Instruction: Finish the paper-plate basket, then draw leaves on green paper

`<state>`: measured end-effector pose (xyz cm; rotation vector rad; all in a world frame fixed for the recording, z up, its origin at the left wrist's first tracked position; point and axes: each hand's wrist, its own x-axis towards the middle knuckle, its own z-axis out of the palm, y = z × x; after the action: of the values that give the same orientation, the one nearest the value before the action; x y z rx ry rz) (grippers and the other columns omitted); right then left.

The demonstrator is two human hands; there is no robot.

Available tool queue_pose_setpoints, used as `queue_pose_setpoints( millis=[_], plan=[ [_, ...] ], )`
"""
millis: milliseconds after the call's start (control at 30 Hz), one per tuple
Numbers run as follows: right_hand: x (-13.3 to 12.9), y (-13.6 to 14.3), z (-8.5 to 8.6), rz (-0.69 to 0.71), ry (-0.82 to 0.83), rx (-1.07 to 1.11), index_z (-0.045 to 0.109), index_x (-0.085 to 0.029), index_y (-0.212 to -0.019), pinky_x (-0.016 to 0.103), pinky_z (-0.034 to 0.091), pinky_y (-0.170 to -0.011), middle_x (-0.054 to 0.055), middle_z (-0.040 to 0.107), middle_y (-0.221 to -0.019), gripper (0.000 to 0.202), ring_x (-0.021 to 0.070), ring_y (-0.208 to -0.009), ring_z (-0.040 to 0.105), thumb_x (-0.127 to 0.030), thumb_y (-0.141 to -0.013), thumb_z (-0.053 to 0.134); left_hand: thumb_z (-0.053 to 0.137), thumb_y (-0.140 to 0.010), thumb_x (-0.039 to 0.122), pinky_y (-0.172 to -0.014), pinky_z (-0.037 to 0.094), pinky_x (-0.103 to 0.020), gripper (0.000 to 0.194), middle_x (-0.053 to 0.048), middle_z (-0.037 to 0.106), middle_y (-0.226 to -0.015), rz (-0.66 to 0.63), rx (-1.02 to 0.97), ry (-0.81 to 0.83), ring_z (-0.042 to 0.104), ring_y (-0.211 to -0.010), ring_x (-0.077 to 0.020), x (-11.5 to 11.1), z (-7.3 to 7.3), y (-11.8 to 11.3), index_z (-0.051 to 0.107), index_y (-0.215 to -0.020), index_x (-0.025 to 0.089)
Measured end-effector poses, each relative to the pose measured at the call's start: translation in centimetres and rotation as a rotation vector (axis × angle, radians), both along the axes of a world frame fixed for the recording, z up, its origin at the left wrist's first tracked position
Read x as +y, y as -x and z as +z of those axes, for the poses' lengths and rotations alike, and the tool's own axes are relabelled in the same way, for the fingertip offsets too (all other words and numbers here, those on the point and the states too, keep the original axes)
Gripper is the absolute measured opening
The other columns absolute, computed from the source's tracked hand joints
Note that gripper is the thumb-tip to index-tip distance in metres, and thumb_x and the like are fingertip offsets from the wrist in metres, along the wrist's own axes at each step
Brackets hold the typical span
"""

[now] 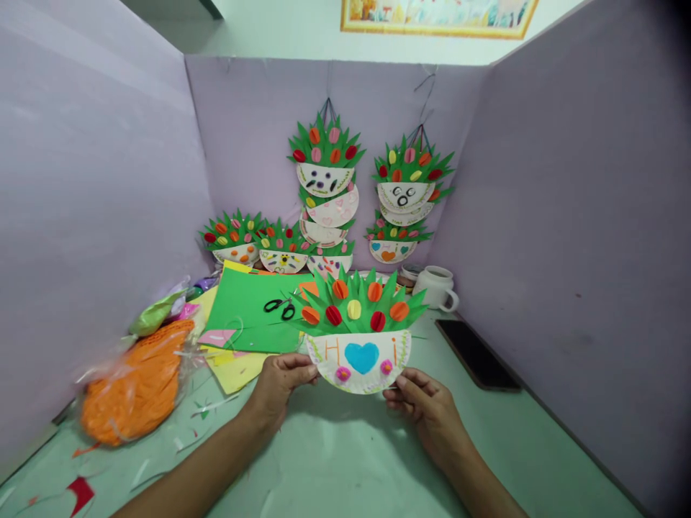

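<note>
Above the green tabletop (345,460), toward the middle, the left hand (283,385) pinches the lower left edge of a half-plate flower basket (359,360) between thumb and fingers, and the right hand (426,406) grasps its lower right edge the same way. The basket is held upright, its decorated face toward the camera. Its white half-disc reads "H" and "i" in orange, with a blue heart between the letters; two pink flowers sit below, and green squiggles follow the rim. Spiky green paper leaves fan out above, dotted with orange, red and yellow paper blooms.

Just behind it, to the left, black-handled scissors (282,303) lie on green paper (242,302), with yellow paper (232,368) partly underneath. Farther left, a clear plastic bag (137,385) contains crinkled orange material, and paper scraps (80,495) are strewn nearer the camera. To the right are a dark phone (476,354) and, behind it, a white mug (433,288) whose contents I cannot make out.

Against the lilac back panel (248,129), similar baskets hang in a left string (324,180) and a right string (406,196); the right string's lowest basket bears blue and orange hearts.
</note>
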<state>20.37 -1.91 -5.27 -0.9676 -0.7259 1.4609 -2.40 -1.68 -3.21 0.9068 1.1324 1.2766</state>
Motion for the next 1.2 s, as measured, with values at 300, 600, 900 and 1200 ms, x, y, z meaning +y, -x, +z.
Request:
queue_pose_setpoints(
  millis=[300, 600, 900, 1200],
  plan=[
    [0.2, 0.0, 0.1, -0.021, -0.04, -0.013, 0.067, -0.014, -0.068, 0.022, 0.053, -0.051, 0.004, 0.069, -0.058, 0.032, 0.015, -0.052, 0.065, -0.032, -0.049, 0.086, 0.082, -0.046, 0.03, -0.063, 0.044, -0.024, 0.032, -0.006, 0.069, -0.069, -0.06, -0.03, -0.009, 0.057, -0.063, -0.014, 0.0, -0.3, -0.3, 0.072, -0.072, 0.012],
    [0.6, -0.7, 0.5, -0.222, -0.121, 0.06, 0.064, -0.015, -0.065, 0.025, 0.055, -0.054, 0.0, 0.067, -0.055, 0.035, 0.0151, -0.052, 0.066, -0.034, -0.045, 0.086, 0.077, -0.053, 0.024, -0.054, 0.042, -0.021, 0.036, -0.005, 0.068, -0.067, -0.072, 0.038, 0.117, 0.056, -0.052, -0.0095, 1.0, -2.1, 0.3, 0.067, -0.085, 0.01],
    [0.6, -1.1, 1.0, -0.249, -0.103, 0.128, 0.066, -0.014, -0.066, 0.022, 0.055, -0.05, 0.001, 0.068, -0.054, 0.039, 0.0136, -0.049, 0.065, -0.032, -0.039, 0.088, 0.074, -0.049, 0.024, -0.049, 0.039, -0.021, 0.035, -0.004, 0.066, -0.062, -0.06, 0.098, 0.124, 0.052, -0.046, -0.008, 1.4, -2.2, -0.1, 0.066, -0.08, 0.008],
    [0.7, -1.3, 0.7, -0.253, -0.076, 0.118, 0.067, -0.014, -0.066, 0.022, 0.055, -0.048, 0.001, 0.068, -0.054, 0.038, 0.0138, -0.048, 0.064, -0.031, -0.039, 0.088, 0.07, -0.051, 0.024, -0.047, 0.037, -0.02, 0.032, -0.004, 0.066, -0.061, -0.092, 0.115, 0.109, 0.052, -0.046, -0.0083, 1.3, -2.2, -0.1, 0.066, -0.079, 0.008]
  ],
)
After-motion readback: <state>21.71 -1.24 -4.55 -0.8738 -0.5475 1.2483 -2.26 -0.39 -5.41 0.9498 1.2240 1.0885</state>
